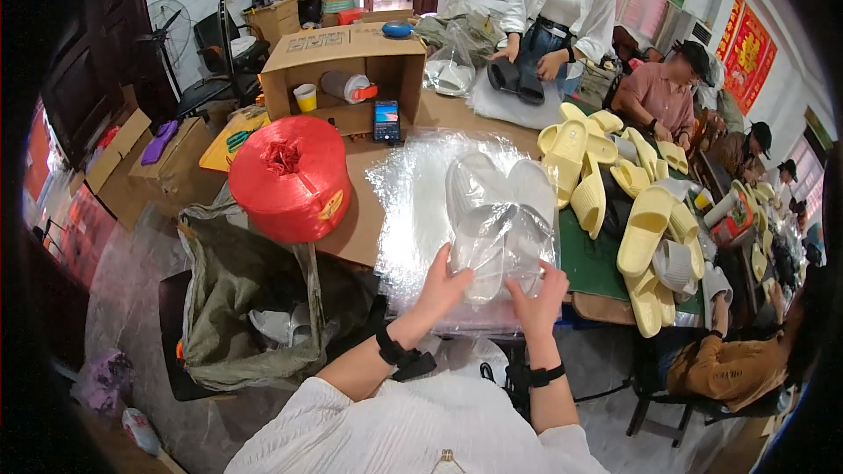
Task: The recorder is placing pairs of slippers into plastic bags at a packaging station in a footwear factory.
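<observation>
Now the left hand point(442, 285) and right hand point(538, 298) both grip one clear bag point(500, 237) holding two white slippers point(492, 211), just right of one red string roll point(290, 177).

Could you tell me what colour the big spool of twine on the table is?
The spool of twine is red, clearest in the head view.
</observation>
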Demonstrator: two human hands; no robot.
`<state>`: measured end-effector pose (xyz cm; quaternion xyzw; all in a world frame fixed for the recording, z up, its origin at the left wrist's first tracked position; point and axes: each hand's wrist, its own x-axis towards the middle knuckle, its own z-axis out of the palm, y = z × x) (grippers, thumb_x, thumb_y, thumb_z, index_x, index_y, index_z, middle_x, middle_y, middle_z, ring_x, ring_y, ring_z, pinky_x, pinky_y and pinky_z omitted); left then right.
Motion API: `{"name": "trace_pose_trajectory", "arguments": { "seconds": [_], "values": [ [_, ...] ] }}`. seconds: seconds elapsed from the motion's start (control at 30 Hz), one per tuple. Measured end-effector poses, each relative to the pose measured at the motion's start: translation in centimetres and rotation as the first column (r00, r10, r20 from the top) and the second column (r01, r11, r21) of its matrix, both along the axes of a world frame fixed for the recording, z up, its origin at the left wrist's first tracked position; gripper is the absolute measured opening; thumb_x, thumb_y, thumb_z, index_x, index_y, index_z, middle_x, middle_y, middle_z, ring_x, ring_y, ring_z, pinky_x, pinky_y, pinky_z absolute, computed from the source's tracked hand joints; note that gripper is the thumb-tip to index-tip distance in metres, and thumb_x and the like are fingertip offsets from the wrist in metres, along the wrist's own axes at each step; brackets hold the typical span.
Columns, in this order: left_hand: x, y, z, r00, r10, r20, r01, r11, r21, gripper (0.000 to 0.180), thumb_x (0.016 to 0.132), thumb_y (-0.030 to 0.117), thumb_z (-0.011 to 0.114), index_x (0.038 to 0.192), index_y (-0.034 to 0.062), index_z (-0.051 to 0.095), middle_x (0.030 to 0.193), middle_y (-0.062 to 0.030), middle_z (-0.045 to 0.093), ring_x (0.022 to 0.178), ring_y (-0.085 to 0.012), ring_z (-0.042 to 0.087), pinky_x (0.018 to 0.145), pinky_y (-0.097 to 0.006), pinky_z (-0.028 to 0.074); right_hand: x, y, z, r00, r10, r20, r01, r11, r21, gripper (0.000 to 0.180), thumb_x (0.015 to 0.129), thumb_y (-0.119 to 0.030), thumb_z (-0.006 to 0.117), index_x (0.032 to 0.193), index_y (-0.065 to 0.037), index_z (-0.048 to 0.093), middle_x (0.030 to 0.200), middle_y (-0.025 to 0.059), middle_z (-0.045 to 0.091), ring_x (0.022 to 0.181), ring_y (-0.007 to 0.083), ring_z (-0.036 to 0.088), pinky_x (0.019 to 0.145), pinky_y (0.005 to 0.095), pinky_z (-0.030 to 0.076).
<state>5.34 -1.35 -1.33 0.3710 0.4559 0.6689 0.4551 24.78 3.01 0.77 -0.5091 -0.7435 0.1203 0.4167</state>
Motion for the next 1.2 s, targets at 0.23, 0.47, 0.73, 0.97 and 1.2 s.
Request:
{"name": "trace_pose_trajectory", "arguments": {
  "seconds": [0.23,0.47,0.73,0.97,1.2],
  "values": [
    [-0.7,-2.8,4.6,0.923,-0.24,0.3,0.254,0.967,-0.01,0.066,0.09,0.006,0.061,0.147,0.0006,0.029,0.126,-0.0113,0.058,0.112,-0.0154,0.056,0.097,-0.031,0.044,2.8,-0.9,1.9,0.818,0.085,-0.568,-0.114,0.993,-0.016,0.081,0.072,-0.022,0.084,0.139,-0.002,0.043,0.132,0.0164,0.05,0.11,0.023,0.053,0.088,0.0347,0.045],
    [0.1,-4.9,6.5,0.836,-0.503,0.217,0.517,0.856,-0.007,0.06,0.093,0.016,0.062,0.144,-0.0005,0.034,0.128,-0.0081,0.056,0.115,-0.0145,0.053,0.101,-0.031,0.041,3.9,-4.3,1.9,0.607,0.077,-0.791,-0.428,0.87,-0.244,0.041,0.083,-0.005,0.073,0.121,-0.002,0.057,0.101,0.0029,0.066,0.083,0.0082,0.06,0.072,0.0228,0.047],
    [-0.1,-6.5,7.5,0.905,-0.401,0.144,0.409,0.912,-0.027,0.065,0.09,0.006,0.066,0.145,0.0003,0.032,0.133,-0.0083,0.053,0.121,-0.0166,0.05,0.104,-0.035,0.04,1.4,-5.0,-1.2,0.683,0.118,-0.721,-0.432,0.861,-0.268,0.044,0.085,-0.001,0.067,0.125,0.004,0.051,0.122,0.0112,0.056,0.11,0.0191,0.054,0.094,0.0334,0.045],
    [-10.4,-13.2,8.6,0.969,-0.001,-0.246,0.024,0.996,0.091,0.064,0.088,0.006,0.067,0.143,-0.0012,0.035,0.131,-0.0093,0.052,0.118,-0.0162,0.05,0.101,-0.032,0.041,0.5,-3.7,2.8,0.711,0.619,-0.334,-0.698,0.679,-0.227,0.051,0.082,-0.024,0.07,0.123,0.0,0.054,0.121,0.0151,0.056,0.116,0.0272,0.051,0.099,0.0394,0.04],
    [-25.6,-21.9,11.1,0.332,0.841,-0.427,-0.781,0.499,0.375,0.053,0.086,0.008,0.068,0.131,-0.0041,0.043,0.121,-0.0166,0.059,0.108,-0.0236,0.058,0.094,-0.036,0.045,2.9,-0.4,-1.2,0.959,0.258,-0.12,-0.273,0.953,-0.134,0.045,0.077,-0.008,0.074,0.118,0.0,0.058,0.123,0.0139,0.058,0.115,0.0304,0.053,0.102,0.0398,0.039]
  ]
}}
